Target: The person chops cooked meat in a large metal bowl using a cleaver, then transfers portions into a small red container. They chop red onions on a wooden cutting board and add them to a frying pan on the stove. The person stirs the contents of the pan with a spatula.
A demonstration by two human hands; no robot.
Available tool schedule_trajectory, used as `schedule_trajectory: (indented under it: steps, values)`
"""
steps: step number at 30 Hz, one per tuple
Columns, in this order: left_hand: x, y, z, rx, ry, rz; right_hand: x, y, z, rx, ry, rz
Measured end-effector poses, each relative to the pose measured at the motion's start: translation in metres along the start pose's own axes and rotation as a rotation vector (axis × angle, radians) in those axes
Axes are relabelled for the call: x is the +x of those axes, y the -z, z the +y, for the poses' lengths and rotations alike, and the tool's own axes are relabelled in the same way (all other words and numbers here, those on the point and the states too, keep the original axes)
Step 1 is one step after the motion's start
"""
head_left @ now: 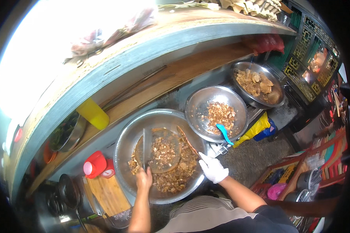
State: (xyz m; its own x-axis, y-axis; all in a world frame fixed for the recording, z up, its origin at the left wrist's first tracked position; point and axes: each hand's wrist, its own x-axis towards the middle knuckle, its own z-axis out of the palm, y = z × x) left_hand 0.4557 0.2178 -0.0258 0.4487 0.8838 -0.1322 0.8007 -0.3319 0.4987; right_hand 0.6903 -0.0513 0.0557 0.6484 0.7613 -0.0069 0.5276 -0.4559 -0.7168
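Note:
My bare left hand [144, 178] grips a cleaver [146, 148], its blade upright over the left part of a round chopping board [175, 166]. Chopped brown food [163, 150], apparently meat, lies on this board. The board sits inside a large metal basin [127, 137], with more chopped food [175, 182] around it. In my right hand [213, 168], which wears a white glove, is a long, narrow reddish-brown tool [188, 141]. It slants over the board's right edge; its exact kind is unclear.
Beyond the basin, a metal bowl [197, 104] holds chopped food and a blue spoon [224, 133]. Farther right stands a bowl [278, 100] of larger meat pieces. A wooden shelf [128, 96] runs behind. At left are a red scale [95, 165] and a wooden board [108, 195].

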Motion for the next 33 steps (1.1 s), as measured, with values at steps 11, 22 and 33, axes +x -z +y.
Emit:
schedule_trajectory:
  steps: [11,22,33]
  values:
    - [-0.008,-0.042,-0.037,-0.077,-0.096,0.038,0.051,-0.121,-0.009,-0.392,-0.247,-0.414]
    - [-0.035,-0.088,-0.001,-0.042,0.045,-0.502,0.038,-0.146,-0.024,-0.263,-0.438,-0.374]
    - [-0.051,-0.055,-0.005,-0.673,0.020,-0.626,0.003,-0.103,-0.027,-0.306,-0.257,-0.061]
